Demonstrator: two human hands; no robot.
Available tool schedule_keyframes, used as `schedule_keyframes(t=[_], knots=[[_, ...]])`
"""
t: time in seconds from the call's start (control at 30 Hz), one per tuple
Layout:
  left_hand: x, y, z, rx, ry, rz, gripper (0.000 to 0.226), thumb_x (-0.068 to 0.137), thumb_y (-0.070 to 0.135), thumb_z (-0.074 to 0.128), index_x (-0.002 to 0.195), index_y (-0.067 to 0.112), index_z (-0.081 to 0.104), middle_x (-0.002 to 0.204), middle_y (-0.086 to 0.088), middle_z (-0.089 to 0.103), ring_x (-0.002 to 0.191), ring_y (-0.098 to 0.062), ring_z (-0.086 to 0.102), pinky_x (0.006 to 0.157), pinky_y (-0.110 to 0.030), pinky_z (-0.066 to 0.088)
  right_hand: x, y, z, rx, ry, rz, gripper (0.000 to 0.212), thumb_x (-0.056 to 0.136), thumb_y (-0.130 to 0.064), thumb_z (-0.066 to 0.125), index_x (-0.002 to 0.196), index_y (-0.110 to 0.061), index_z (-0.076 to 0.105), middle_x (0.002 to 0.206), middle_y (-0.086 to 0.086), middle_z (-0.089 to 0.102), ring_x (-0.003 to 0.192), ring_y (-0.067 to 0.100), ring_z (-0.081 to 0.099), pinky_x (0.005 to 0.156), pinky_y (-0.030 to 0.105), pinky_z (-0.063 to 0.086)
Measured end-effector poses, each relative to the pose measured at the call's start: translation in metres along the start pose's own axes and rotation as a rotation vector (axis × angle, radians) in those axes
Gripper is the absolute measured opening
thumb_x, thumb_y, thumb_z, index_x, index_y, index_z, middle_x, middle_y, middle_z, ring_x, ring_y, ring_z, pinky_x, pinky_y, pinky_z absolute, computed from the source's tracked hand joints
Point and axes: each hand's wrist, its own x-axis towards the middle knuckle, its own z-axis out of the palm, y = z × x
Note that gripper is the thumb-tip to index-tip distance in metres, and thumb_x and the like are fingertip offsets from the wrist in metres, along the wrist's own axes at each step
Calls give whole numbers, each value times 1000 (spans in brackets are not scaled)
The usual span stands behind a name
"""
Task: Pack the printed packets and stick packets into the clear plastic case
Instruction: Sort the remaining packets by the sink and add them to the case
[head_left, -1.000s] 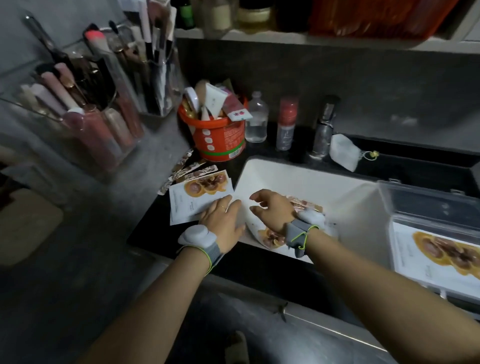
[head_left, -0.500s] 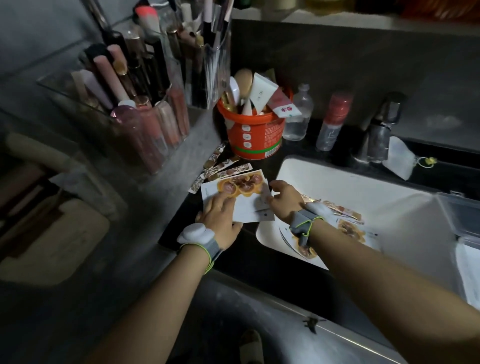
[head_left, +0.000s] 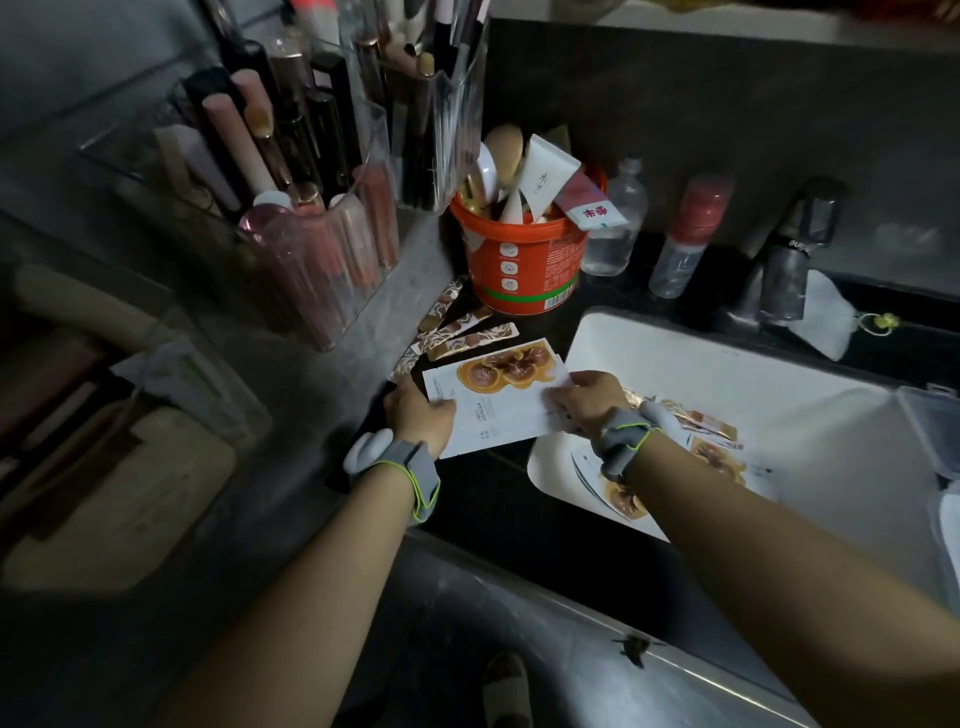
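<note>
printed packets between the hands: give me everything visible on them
The printed packets are flat white sachets, a few stacked, edges fanned at the upper right. The top one shows an orange-brown mushroom picture and small dark text. They lie flat over the black counter, reaching the white tray. The left hand grips the left edge; the right hand pinches the right.

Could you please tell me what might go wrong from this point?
The printed packets gripped by the left hand and right hand look fanned; some could slip into the basin on the way to the case.
The stick packets by the orange tub could be forgotten.
</note>
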Motion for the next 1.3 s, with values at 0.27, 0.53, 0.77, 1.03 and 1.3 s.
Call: schedule_keyframes(t=[0.27,0.53,0.77,1.03,1.3], knots=[[12,-9,2,-294,-57,-83,31,85,-2,51,115,-2,55,112,-18,65,100,-37,64,75,-36,49,-14,7,-10,163,-242,28,21,75,4,59,77,-15,52,77,14,60,75,30,59,78,47,54],[-18,24,-25,-521,128,196,22,88,-7,42,106,6,38,94,-3,49,79,-16,50,64,-18,46,-28,-22,-4,84,-34,-527,36,78,7,56,107,-13,56,92,-2,60,83,13,55,74,26,48],[-17,-4,-17,-361,38,151,46,90,-2,43,134,7,35,132,-9,47,118,-19,44,101,-30,33,-30,-9,4,-14,-55,-519,34,81,6,47,110,-12,51,92,0,58,90,17,55,86,36,46],[-12,3,-16,-306,27,70,34,97,9,41,131,4,40,134,-16,50,120,-29,51,97,-31,36,-19,-3,3,-145,-105,-483,39,91,-11,53,128,-11,43,116,-2,57,107,16,54,93,29,41],[-19,27,8,-299,-90,119,27,97,10,42,122,7,51,121,-12,63,105,-32,63,87,-43,53,-19,15,-44,-132,19,-372,23,83,-12,60,105,-9,55,103,17,68,97,36,62,90,51,49]])
